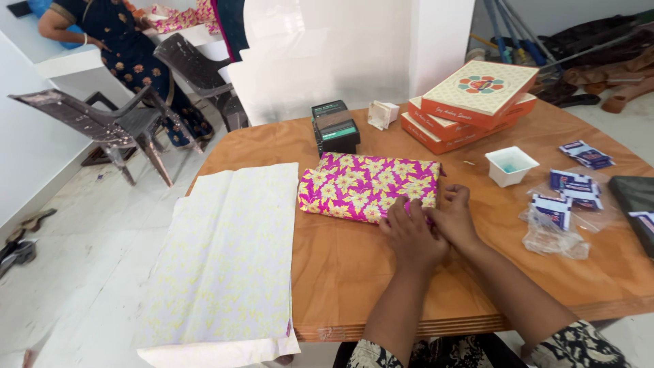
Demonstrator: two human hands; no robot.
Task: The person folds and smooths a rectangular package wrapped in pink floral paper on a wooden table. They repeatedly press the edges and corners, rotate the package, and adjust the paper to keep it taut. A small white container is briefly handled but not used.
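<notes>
Your left hand point(409, 232) and right hand point(453, 215) press flat, gripping nothing, on the wrapped box's point(368, 184) near edge. It looks light and stiff, its glossy floral paper probably slippery; hold it by the firm edges.

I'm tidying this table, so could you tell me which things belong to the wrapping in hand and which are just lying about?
In hand: wrapped box, left hand, right hand, paper sheets.

Lying about: orange boxes, white cup, sachets, dark boxes.
</notes>
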